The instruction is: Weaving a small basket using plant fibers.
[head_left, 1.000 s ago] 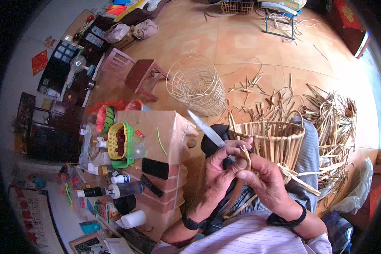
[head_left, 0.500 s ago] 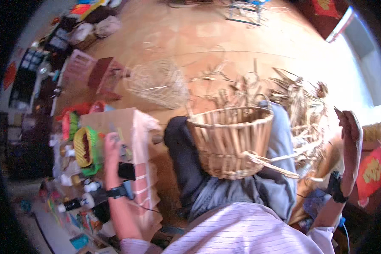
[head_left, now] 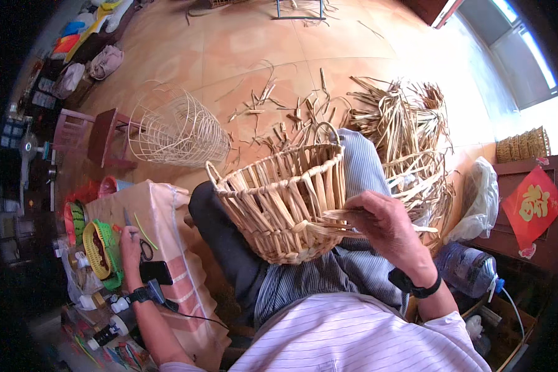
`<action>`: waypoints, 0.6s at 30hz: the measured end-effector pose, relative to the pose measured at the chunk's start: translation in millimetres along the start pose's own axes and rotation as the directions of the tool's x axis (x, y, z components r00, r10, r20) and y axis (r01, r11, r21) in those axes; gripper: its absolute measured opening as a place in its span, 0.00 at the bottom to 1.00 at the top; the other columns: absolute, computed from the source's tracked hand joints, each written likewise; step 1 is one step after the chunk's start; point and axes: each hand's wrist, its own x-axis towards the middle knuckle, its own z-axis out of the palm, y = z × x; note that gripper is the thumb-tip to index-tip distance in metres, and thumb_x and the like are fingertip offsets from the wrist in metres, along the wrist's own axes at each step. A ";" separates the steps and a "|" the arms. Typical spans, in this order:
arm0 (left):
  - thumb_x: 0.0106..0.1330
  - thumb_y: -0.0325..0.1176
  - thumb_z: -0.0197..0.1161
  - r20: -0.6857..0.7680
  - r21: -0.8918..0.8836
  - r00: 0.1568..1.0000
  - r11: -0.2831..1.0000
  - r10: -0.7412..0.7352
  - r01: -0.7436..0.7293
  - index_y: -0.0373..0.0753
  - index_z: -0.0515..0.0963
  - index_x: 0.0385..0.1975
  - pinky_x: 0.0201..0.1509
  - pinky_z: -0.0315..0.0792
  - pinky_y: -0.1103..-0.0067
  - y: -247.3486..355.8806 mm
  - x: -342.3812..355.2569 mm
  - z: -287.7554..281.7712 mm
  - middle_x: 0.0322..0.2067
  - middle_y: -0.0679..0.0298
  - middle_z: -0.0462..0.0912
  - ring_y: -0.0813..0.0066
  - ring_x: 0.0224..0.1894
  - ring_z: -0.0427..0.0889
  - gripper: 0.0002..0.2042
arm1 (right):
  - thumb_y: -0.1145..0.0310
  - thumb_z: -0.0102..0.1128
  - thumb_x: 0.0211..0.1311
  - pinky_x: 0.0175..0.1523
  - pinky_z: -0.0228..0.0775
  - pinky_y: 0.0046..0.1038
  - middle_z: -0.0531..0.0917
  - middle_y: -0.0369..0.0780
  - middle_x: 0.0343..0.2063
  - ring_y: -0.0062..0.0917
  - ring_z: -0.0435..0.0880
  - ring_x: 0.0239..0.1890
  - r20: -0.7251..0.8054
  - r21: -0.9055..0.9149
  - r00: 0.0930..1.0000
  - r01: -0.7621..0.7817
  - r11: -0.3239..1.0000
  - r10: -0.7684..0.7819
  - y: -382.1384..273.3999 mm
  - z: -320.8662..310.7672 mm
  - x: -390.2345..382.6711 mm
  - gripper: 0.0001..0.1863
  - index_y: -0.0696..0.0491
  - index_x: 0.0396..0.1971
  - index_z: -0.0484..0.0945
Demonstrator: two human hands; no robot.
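A half-woven straw basket point(head_left: 279, 198) lies tilted on my lap, its mouth facing away from me. My right hand point(head_left: 381, 226) is at its right side, fingers pinched on a flat straw strip point(head_left: 338, 215) that runs into the weave. My left hand point(head_left: 130, 245) reaches out over a cardboard box point(head_left: 167, 211) at my left. It holds a small knife point(head_left: 127, 217) whose blade points away from me. Scissors point(head_left: 146, 250) and a black phone point(head_left: 156, 271) lie right beside that hand.
A green and yellow tray point(head_left: 102, 254) and small bottles point(head_left: 108, 310) crowd the box's left edge. On the floor stand a bare wire basket frame point(head_left: 180, 127) and a red stool point(head_left: 102, 133). Loose straw point(head_left: 403, 124) is piled at the right, by a water jug point(head_left: 471, 270).
Both hands were together at the basket rim with the knife. My left hand has carried the knife out to the box, and my right hand has come back to the basket's side.
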 end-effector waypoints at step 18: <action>0.64 0.23 0.68 -0.041 0.116 0.998 0.992 -0.038 0.043 0.32 0.77 0.50 0.63 0.74 0.62 120.1 25.4 -4.2 0.47 0.50 0.83 0.51 0.55 0.82 0.15 | 0.71 0.74 0.65 0.31 0.77 0.39 0.84 0.46 0.28 0.45 0.86 0.27 -0.167 -0.126 0.980 0.085 0.988 -0.105 2.1 35.8 -6.3 0.09 0.55 0.36 0.80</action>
